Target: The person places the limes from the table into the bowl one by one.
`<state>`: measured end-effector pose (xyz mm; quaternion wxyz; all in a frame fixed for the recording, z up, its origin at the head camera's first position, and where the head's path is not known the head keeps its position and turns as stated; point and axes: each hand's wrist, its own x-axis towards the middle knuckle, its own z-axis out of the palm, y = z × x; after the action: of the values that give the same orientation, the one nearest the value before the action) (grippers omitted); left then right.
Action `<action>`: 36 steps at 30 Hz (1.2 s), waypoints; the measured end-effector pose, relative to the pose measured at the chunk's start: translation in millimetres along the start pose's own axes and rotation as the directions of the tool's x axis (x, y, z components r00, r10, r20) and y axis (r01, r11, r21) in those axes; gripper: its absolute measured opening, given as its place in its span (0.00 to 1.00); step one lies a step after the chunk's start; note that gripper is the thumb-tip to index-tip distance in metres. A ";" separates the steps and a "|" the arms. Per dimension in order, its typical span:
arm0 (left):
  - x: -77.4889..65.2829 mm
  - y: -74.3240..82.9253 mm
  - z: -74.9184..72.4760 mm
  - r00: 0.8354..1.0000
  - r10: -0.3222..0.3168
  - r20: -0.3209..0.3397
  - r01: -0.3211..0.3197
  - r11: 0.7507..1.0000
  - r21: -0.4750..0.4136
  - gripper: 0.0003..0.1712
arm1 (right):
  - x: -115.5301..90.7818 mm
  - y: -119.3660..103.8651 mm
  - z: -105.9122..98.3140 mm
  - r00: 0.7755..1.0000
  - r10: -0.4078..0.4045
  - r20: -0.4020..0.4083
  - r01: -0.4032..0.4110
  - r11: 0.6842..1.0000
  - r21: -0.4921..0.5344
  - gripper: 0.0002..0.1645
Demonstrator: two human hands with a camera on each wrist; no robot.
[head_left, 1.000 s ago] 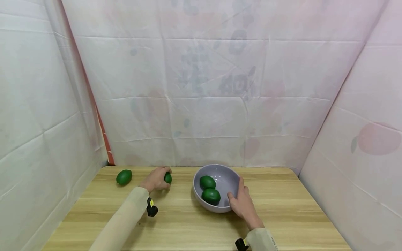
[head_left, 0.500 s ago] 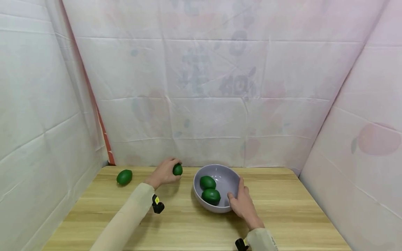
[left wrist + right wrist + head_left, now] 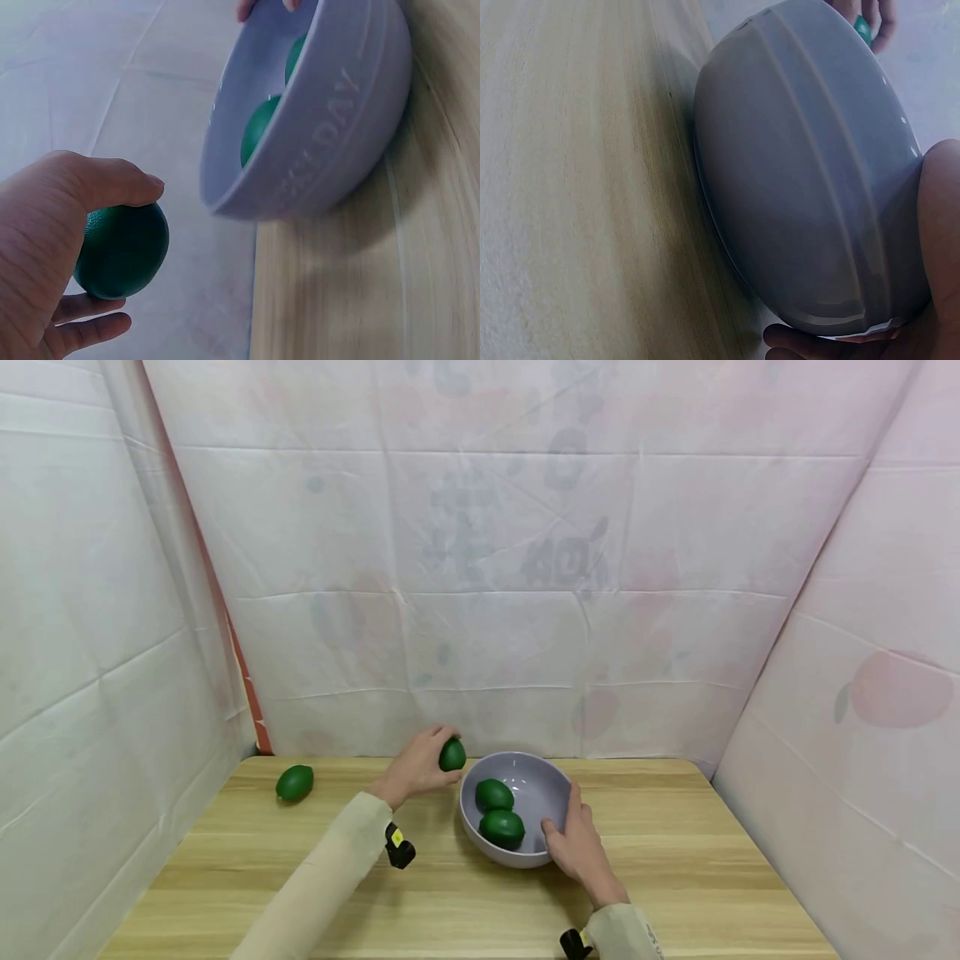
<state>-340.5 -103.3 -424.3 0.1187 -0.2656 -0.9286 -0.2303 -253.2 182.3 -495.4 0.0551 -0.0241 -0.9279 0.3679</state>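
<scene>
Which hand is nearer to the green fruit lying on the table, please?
Left: the left hand is right of the fruit; the right hand is farther right, gripping the bowl.

Pale, creased, faintly printed sheeting [image 3: 487, 647] screens a wood-grain table surface [image 3: 690, 860] on three sides, a red strip [image 3: 253, 712] rising near its far left corner.

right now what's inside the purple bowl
Two green fruits lie in the left part of the bowl, bare surface to their right. The surface beneath them is covered, and the right hand hides part of the inner wall.
</scene>
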 end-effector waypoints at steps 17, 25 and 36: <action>18.9 39.2 19.2 0.996 0.092 0.019 -0.093 0.995 0.031 0.34 | -2.5 0.6 -4.1 0.999 -0.045 0.025 0.044 0.998 0.046 0.53; 27.3 53.4 30.5 0.994 0.092 0.057 -0.093 0.996 0.009 0.32 | -3.3 0.7 -8.7 0.996 -0.069 0.059 0.066 0.997 0.050 0.54; 32.5 65.1 42.7 0.991 0.103 0.087 -0.104 0.994 0.015 0.32 | -0.2 3.0 -8.1 0.995 -0.055 0.078 0.052 0.998 0.043 0.53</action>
<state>-336.0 -19.1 -426.3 0.0931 -0.3220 -0.9200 -0.2031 -252.0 190.0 -491.6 0.0287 0.0166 -0.9220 0.3858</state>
